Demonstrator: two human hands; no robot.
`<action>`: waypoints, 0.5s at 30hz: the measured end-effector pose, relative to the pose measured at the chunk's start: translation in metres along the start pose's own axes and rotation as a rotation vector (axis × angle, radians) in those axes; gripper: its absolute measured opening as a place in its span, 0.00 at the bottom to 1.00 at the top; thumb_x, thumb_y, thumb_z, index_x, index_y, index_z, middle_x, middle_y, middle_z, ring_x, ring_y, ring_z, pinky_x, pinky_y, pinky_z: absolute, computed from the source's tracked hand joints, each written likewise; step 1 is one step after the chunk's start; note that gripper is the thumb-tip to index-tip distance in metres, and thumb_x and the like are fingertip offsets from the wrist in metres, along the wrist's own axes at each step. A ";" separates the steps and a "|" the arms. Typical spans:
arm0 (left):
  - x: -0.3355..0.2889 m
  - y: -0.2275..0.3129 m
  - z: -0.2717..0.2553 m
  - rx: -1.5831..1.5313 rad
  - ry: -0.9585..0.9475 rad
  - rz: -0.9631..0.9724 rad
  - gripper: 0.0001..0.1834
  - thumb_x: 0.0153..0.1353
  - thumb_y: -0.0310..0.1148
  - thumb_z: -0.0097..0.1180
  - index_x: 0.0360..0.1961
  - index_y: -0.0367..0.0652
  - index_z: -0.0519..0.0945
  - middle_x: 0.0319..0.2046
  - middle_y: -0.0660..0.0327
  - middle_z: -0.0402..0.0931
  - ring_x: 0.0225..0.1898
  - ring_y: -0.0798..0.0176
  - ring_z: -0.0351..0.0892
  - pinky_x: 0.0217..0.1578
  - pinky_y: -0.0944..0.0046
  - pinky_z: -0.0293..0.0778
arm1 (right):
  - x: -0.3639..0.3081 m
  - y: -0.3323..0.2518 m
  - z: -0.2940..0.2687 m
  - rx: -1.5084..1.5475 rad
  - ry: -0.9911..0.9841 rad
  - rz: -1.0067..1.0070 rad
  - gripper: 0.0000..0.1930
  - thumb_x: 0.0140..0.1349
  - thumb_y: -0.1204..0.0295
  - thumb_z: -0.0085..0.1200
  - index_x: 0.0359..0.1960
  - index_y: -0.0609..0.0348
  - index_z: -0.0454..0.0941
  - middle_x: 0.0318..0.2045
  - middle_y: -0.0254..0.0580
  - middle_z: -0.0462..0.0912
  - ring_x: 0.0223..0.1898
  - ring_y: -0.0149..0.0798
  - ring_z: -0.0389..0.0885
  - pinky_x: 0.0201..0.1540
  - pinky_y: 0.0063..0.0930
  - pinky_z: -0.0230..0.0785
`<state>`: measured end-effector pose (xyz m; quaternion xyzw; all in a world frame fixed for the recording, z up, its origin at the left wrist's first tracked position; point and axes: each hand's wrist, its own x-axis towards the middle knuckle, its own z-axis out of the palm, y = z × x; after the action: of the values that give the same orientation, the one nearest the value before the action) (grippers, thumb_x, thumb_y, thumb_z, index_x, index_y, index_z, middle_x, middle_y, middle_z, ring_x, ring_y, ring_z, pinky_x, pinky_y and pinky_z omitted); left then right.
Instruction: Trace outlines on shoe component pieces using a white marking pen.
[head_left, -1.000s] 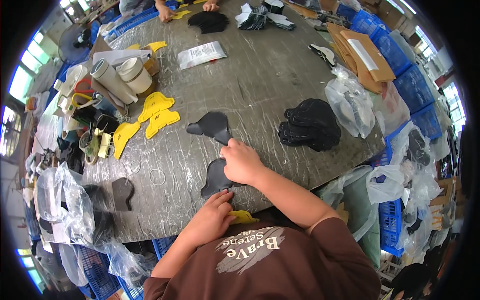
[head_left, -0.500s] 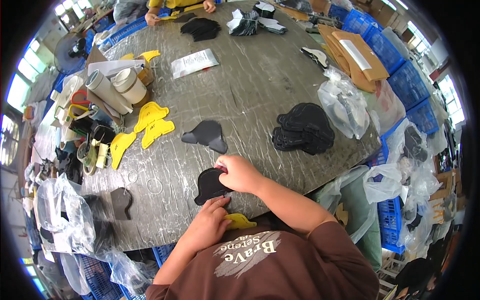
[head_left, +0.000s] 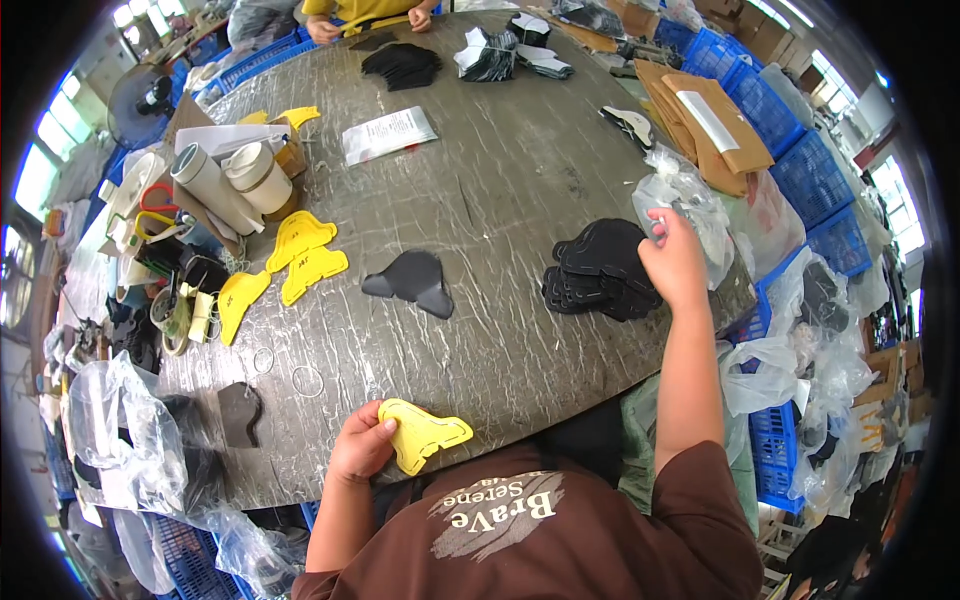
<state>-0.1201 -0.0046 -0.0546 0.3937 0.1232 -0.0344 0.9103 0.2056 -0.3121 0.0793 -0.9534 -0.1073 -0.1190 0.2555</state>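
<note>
My left hand (head_left: 362, 440) is closed on a yellow template (head_left: 425, 435) with curved edges and slots, pinched at its left end above the table's near edge. My right hand (head_left: 675, 250) reaches out to the right, beside a pile of black cut pieces (head_left: 600, 270). Its fingers are curled around something small and greyish that I cannot make out. A single dark curved piece (head_left: 410, 280) lies flat on the table, left of the pile.
Several yellow templates (head_left: 300, 255) lie at left beside a holder of tubes and scissors (head_left: 220, 185). Clear plastic bags (head_left: 690, 205) and brown cardboard (head_left: 715, 120) sit along the right edge. Across the table (head_left: 500, 200) a person in yellow (head_left: 370, 12) works near black stacks (head_left: 402, 65).
My right hand has moved from the black piece in front of me to the pile at right. That piece has left its spot. My left hand has raised the yellow template into view.
</note>
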 end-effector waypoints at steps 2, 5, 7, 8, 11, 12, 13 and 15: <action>0.003 0.000 -0.003 -0.012 0.004 0.019 0.15 0.64 0.29 0.54 0.48 0.30 0.77 0.49 0.44 0.78 0.49 0.49 0.80 0.54 0.50 0.74 | -0.022 -0.021 0.009 0.109 0.117 -0.151 0.16 0.51 0.74 0.59 0.43 0.57 0.77 0.39 0.46 0.79 0.42 0.47 0.79 0.46 0.39 0.72; -0.001 0.003 -0.009 -0.108 0.029 0.012 0.16 0.63 0.30 0.56 0.49 0.31 0.76 0.48 0.45 0.79 0.49 0.48 0.80 0.54 0.49 0.74 | -0.067 -0.081 0.047 0.357 -0.184 -0.316 0.12 0.50 0.72 0.62 0.38 0.56 0.80 0.37 0.44 0.81 0.40 0.48 0.80 0.43 0.41 0.73; 0.005 0.006 -0.007 -0.192 0.003 0.009 0.18 0.62 0.29 0.56 0.51 0.31 0.75 0.49 0.46 0.79 0.51 0.47 0.79 0.55 0.48 0.73 | -0.087 -0.106 0.086 0.322 -0.305 -0.480 0.17 0.49 0.66 0.66 0.40 0.56 0.78 0.37 0.43 0.79 0.40 0.49 0.79 0.42 0.42 0.74; 0.007 0.007 -0.004 -0.183 -0.013 -0.005 0.18 0.62 0.29 0.56 0.51 0.31 0.75 0.49 0.46 0.79 0.51 0.47 0.79 0.55 0.48 0.73 | -0.093 -0.117 0.108 0.291 -0.280 -0.503 0.18 0.49 0.66 0.67 0.40 0.56 0.77 0.37 0.44 0.78 0.41 0.50 0.79 0.43 0.41 0.74; 0.004 0.009 -0.002 -0.207 0.009 0.023 0.19 0.60 0.28 0.55 0.53 0.32 0.74 0.50 0.46 0.78 0.53 0.46 0.77 0.57 0.47 0.70 | -0.097 -0.133 0.163 0.193 -0.288 -0.523 0.19 0.48 0.67 0.67 0.40 0.57 0.76 0.37 0.44 0.77 0.42 0.51 0.78 0.43 0.42 0.74; 0.002 0.008 -0.002 -0.233 0.027 0.047 0.19 0.60 0.28 0.55 0.53 0.32 0.74 0.50 0.46 0.78 0.54 0.46 0.77 0.58 0.46 0.69 | -0.096 -0.136 0.170 0.123 -0.324 -0.527 0.19 0.48 0.67 0.67 0.40 0.58 0.76 0.37 0.45 0.77 0.42 0.52 0.77 0.44 0.42 0.73; 0.001 0.007 -0.003 -0.260 0.045 0.071 0.19 0.60 0.27 0.55 0.53 0.32 0.74 0.50 0.46 0.78 0.54 0.46 0.76 0.59 0.46 0.67 | -0.095 -0.135 0.175 0.127 -0.323 -0.527 0.19 0.48 0.67 0.67 0.40 0.58 0.76 0.37 0.45 0.77 0.42 0.52 0.77 0.44 0.42 0.73; -0.002 0.006 -0.001 -0.269 0.043 0.076 0.19 0.60 0.27 0.55 0.52 0.32 0.74 0.50 0.46 0.78 0.55 0.46 0.76 0.60 0.46 0.67 | -0.093 -0.137 0.179 0.124 -0.410 -0.493 0.18 0.47 0.69 0.66 0.40 0.57 0.76 0.36 0.45 0.77 0.42 0.52 0.77 0.45 0.43 0.73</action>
<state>-0.1216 0.0007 -0.0503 0.2731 0.1311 0.0256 0.9527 0.1122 -0.1175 -0.0345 -0.8855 -0.3912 0.0240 0.2496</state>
